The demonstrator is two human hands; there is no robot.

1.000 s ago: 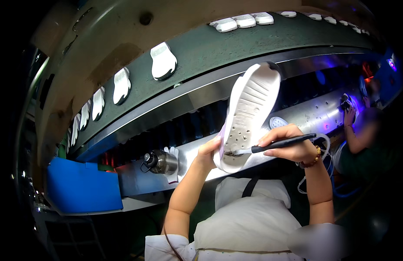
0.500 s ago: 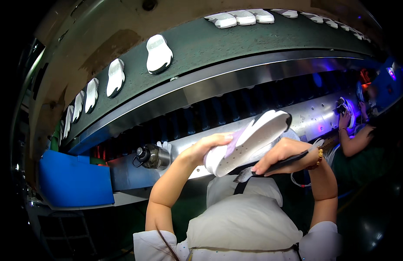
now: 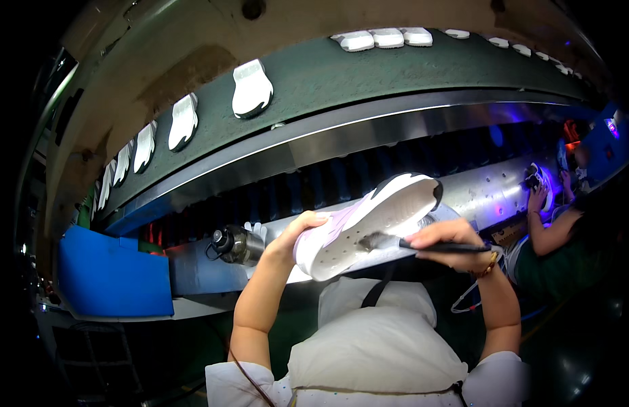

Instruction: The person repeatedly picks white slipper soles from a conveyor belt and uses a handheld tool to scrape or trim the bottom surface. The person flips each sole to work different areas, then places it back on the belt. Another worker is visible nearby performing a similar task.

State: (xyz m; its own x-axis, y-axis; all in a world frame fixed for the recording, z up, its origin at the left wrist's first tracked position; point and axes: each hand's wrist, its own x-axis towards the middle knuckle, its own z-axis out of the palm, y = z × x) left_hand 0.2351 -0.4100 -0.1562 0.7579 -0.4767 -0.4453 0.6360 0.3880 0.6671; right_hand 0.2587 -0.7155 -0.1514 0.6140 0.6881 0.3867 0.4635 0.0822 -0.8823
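Observation:
My left hand grips a white shoe sole with lilac and black trim by its left end, tilted so its dimpled hollow faces me. In my right hand is a brush with a black handle, the fingers closed round it. Its pale, dark-tipped bristles lie against the inside of the sole, near the middle. Behind the right hand a pale, round container shows only in part. A beaded bracelet circles my right wrist.
A green conveyor belt carries several white soles across the far side. On the metal ledge at left stands a dark bottle, beside a blue machine cover. Another person's hand works on a shoe at the right, under violet light.
The brush has gone up and left, from below the sole's edge onto its inner face. My left hand has brought the sole slightly left and turned its hollow more into view.

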